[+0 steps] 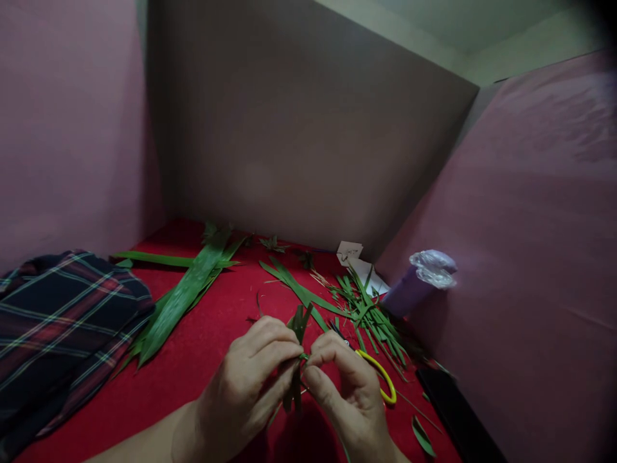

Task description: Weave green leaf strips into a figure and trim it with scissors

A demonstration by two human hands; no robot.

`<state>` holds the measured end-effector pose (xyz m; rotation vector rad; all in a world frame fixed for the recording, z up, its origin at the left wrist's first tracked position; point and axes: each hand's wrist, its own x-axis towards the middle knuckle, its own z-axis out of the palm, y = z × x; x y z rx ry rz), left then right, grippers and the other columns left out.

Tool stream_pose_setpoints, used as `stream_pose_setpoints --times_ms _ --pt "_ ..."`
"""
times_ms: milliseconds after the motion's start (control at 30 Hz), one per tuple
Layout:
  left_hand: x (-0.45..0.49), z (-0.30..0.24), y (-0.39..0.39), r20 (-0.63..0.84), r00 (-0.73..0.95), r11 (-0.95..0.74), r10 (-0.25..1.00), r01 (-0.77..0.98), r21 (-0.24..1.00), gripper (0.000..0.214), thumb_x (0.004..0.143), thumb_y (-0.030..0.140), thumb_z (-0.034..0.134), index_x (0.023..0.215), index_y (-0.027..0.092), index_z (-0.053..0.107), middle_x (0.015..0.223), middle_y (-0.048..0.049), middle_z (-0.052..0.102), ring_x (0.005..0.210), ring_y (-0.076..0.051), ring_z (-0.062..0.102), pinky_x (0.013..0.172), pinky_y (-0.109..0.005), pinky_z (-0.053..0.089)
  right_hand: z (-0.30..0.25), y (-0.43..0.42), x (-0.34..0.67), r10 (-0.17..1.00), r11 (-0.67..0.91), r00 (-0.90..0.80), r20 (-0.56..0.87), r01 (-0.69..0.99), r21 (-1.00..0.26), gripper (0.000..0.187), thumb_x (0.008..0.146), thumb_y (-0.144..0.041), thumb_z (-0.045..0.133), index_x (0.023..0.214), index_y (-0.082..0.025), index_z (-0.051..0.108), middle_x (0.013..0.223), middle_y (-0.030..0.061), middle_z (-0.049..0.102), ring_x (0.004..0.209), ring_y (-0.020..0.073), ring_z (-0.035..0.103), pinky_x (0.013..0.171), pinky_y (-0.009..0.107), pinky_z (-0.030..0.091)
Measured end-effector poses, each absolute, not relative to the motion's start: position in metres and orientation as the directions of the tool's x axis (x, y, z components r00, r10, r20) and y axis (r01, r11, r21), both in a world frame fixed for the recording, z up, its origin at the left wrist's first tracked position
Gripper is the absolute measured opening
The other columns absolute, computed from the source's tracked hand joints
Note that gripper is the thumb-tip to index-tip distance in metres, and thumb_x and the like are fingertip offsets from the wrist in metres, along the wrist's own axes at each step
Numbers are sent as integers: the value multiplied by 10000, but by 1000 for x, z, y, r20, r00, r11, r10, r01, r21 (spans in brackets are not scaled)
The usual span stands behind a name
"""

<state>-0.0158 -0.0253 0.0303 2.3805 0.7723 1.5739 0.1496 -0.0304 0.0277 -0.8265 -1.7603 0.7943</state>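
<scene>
Between my two hands is a small bundle of green leaf strips [299,321], its ends poking out above and below my fingers. My left hand [253,370] pinches the bundle from the left side. Fingertips of my right hand [344,386] are pressed together at the bundle's middle, on a thin green strip [303,357]; my fingers hide part of it. Beside my right hand lie scissors with yellow handles [380,373], their dark blades partly covered by the hand.
Long broad leaves [186,283] lie on the red cloth [231,308] at left, near a plaid cloth [72,321]. Cut leaf strips [373,315] are heaped at right, by white paper [369,278] and a purple plastic-topped roll [414,286]. A flat black object [453,411] lies at lower right.
</scene>
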Motion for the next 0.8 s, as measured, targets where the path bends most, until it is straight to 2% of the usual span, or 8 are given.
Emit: stream_pose_setpoints --times_ms 367,633,800 --pt "-15 30 -24 801 310 -851 512 310 424 215 766 2 532 928 137 573 812 -76 620 788 -177 560 705 -318 480 20 -29 149 837 526 -257 484 127 -841 116 812 -173 532 700 -193 513 687 -9 491 667 149 472 642 286 373" --pt "-15 26 -24 765 312 -826 563 247 507 270 771 0 526 992 147 569 827 -85 610 780 -179 546 664 -312 477 20 -28 150 827 535 -271 493 107 -838 121 828 -193 512 707 -198 507 690 -5 480 678 155 460 663 303 370" --pt "-14 28 -25 734 300 -793 609 219 568 213 778 20 521 923 157 596 783 -71 602 749 -177 548 639 -307 476 23 -30 149 829 530 -272 489 99 -843 112 817 -189 518 706 -194 521 684 -1 489 666 158 466 648 303 373"
